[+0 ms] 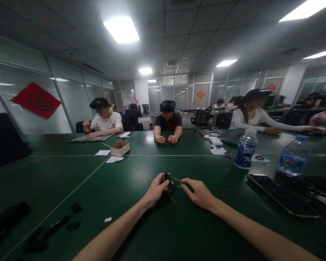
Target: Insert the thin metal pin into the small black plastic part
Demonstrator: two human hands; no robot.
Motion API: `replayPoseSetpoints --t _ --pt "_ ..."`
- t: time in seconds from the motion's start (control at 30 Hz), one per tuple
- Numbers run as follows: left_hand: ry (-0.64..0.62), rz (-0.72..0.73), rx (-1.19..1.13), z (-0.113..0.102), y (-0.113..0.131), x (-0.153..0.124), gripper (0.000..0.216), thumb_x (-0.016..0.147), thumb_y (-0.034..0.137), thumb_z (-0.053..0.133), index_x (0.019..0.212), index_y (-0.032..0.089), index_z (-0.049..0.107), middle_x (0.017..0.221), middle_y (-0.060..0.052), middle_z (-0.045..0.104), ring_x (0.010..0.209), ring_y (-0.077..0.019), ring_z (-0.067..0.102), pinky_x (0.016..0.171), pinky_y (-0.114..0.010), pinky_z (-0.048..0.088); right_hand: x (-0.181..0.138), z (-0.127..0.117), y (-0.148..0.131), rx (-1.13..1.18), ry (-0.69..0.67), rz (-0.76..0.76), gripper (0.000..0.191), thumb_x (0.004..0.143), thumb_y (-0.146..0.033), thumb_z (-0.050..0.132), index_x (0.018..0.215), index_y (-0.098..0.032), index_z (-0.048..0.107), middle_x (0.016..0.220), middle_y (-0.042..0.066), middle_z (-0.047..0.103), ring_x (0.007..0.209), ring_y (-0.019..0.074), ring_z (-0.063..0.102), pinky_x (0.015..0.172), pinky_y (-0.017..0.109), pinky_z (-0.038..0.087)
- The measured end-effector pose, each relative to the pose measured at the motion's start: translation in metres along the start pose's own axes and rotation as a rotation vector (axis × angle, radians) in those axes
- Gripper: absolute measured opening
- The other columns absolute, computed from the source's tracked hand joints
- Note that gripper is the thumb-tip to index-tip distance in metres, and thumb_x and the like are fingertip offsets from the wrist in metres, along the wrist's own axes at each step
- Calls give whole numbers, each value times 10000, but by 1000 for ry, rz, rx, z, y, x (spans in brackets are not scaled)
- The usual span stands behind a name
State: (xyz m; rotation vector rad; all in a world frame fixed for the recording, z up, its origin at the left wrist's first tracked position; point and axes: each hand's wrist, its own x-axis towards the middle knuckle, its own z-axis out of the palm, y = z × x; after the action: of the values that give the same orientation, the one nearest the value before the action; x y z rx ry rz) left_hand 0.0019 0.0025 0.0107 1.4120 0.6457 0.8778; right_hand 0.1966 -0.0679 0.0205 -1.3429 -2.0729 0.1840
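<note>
No legible text: marks on red wall sign [36, 100], bottle labels [243, 154] too blurred.

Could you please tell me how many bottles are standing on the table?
2: a white-capped bottle beyond the phone, and a blue-capped bottle farther right. Others may be hidden.

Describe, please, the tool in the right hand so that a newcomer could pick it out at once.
Start at the green table and find the two bare forearms reaching in from the bottom edge. Follow the right one to the right hand, where the tool juts from the fingers toward the left hand. Its thin, pale shaft sets it apart from the dark piece in the left hand.
</note>
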Motion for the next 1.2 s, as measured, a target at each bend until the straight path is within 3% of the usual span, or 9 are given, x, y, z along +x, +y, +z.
replayPoseSetpoints --t 0.13,0.37,0.57,0.8,0.93,1.2 --pt "59 -48 -171 -5 -2 2 521 807 306 574 1280 232 367 796 -30 596 667 -135 558 665 -299 454 0 1 -1 -3 -46 -28 255 923 -320 408 1006 -186 609 897 51 666 787 167 621 713 272 470" --pt "-20 -67 -251 -7 0 3 329 814 361 549 1063 145 553 710 -36 589 612 -121 543 621 -260 421 0 2 1 -28 -42 -37 245 917 -321 418 980 -191 616 854 40 668 736 153 616 672 257 453" --pt "-65 -83 -222 -7 3 1 331 724 194 587 1044 108 579 710 -37 595 615 -116 538 625 -254 411 0 0 -2 -18 -40 -35 255 918 -320 415 990 -186 620 880 48 675 759 157 622 686 261 463" --pt "-57 -17 -92 -5 5 -1 346 775 398 629 959 105 642 616 22 482 531 -69 416 526 -214 312 0 -2 -3 3 -51 -19 269 922 -320 405 1016 -178 614 908 54 670 795 165 624 720 274 476" --pt "-21 -16 -62 -5 5 -1 381 761 433 641 943 100 671 717 -15 530 598 -71 434 558 -204 325 0 -2 -3 0 -61 -8 268 922 -325 412 1027 -188 616 920 54 669 805 169 621 728 278 477" --pt "52 -3 -191 -6 -1 3 472 726 368 697 1152 197 585 966 -79 593 928 -182 549 708 -250 437 -1 1 0 -22 -47 -24 274 920 -330 406 1010 -180 618 892 50 670 778 166 621 714 273 465"
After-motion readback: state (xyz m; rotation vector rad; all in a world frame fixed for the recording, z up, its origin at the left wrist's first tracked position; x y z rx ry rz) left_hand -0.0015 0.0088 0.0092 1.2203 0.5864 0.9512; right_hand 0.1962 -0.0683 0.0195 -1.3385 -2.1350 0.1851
